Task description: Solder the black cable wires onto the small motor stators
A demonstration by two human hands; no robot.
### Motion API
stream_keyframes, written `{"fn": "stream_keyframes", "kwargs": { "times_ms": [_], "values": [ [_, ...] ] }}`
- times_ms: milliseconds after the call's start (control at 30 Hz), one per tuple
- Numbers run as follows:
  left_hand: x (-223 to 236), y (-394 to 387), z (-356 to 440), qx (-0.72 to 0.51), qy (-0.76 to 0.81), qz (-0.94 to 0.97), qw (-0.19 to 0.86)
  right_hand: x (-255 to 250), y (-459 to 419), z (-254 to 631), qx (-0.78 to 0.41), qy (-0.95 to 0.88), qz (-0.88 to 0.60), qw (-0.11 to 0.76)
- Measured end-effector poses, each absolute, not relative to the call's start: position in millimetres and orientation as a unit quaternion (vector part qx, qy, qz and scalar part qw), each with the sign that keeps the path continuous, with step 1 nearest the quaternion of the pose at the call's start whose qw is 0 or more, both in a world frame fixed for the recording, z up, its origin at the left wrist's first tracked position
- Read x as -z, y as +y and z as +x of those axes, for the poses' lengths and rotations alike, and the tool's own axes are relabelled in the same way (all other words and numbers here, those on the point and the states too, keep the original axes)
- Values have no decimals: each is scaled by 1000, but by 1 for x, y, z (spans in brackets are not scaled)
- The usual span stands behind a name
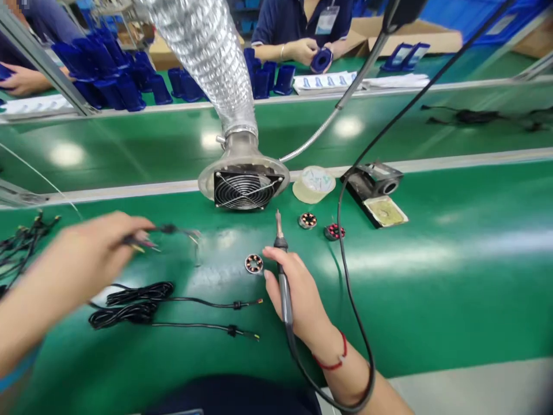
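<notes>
Right hand (298, 294): wearing a red bracelet and curling around a soldering iron (284, 294), its fingers sitting behind the bare tip, presumably because the metal is running hot.

Left hand (97, 248): pinching a black lead (167, 229), loose wire ends pointing rightward; blur is keeping me from counting strands.

Copper-wound stators (253, 263): one is lying between the hands, nearer the right, another is sitting farther back beside a red-wound stator (334, 231).

Coiled cables (139, 293): lying below the left hand, tails stretching rightward, seemingly for easy picking up.

Fan (245, 192): facing the hands beneath a silver duct (207, 52), apparently for drawing off fumes.

Iron stand (375, 181): standing right of the stators, its sponge (385, 211) facing the worker, likely for handy wiping.

Cord (345, 262): looping across the right forearm and probably limiting reach on that side.

Surface (453, 276): widening past the cord, its front edge showing lower right, a pale rail (453, 165) bordering the back.
</notes>
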State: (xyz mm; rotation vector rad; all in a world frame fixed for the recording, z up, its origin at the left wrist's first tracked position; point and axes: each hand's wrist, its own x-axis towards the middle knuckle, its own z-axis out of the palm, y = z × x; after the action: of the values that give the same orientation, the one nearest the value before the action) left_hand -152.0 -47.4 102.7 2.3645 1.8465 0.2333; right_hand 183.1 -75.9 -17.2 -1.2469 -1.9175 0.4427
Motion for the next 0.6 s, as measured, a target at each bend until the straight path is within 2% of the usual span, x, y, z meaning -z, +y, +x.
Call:
{"fn": "stream_keyframes", "kwargs": {
  "times_ms": [100, 200, 300, 500, 600],
  "values": [
    [-63, -68, -88, 101, 482, 865, 96, 19, -74, 184, -198, -761, -490, 376],
    [-38, -75, -45, 194, 421, 878, 122, 20, -71, 184, -223, -784, -467, 343],
    [-34, -68, -32, 205, 422, 866, 171, 21, -68, 184, -234, -799, -458, 312],
    [-46, -26, -42, 123, 422, 783, 441, 26, -64, 187, -243, -783, -455, 347],
    [-46, -20, -42, 116, 441, 763, 459, 18, -67, 188, -239, -766, -471, 366]
  ]
}}
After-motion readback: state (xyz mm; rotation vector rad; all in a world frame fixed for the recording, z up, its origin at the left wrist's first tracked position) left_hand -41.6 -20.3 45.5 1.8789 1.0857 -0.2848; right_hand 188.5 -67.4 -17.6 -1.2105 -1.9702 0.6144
